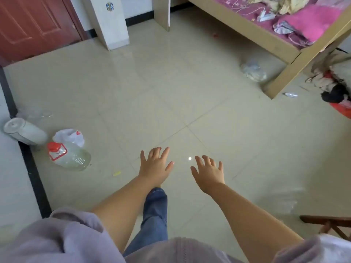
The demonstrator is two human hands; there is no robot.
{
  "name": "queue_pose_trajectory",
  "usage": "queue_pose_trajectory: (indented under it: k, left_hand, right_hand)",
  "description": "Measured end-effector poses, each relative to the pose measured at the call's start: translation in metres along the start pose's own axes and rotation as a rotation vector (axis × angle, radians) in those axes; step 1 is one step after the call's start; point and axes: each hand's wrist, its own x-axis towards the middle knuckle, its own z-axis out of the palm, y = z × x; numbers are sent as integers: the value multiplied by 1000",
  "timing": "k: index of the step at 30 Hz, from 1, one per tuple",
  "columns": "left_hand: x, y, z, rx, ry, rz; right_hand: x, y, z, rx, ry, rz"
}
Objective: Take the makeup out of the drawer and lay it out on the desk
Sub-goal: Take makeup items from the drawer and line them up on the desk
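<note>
Both hands out, fingers spread, nothing held, over bare floor tiles.

The left hand and right hand hover empty above the tiled floor; drawer, makeup and bench are out of view, probably elsewhere, so turn and find the drawer first.

Bed: cut off by the top and right edges; only one corner of the frame and part of the bedding show. Items on the bedding are too small to identify. Clothes pile, just right of the bed corner: cut by the right edge, contents unclear. Clear bag, beside the bed rail: blurred, contents not readable. Stool, well below the bed: cut by the right edge. Door, far left of the bed: cut off at the top and left edges.
</note>
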Motion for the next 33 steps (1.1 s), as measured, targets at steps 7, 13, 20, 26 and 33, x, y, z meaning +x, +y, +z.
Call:
queue_pose_trajectory:
  k: [7,13,20,26,33]
  left_hand:
    - [129,-39,-85,-24,94,74]
    - [222,-61,-138,-43,135,36]
    - [363,-69,-182,5,147,75]
    - [505,-60,-233,-8,206,25]
    - [638,-62,-288,-43,202,-23]
  right_hand:
    - [125,-39,-91,47,112,17]
    - [217,-70,-153,80,153,6]
    - [346,-63,-212,66,118,13]
    - [482,-29,-288,19,145,-39]
    - [621,-17,-371,-31,130,-59]
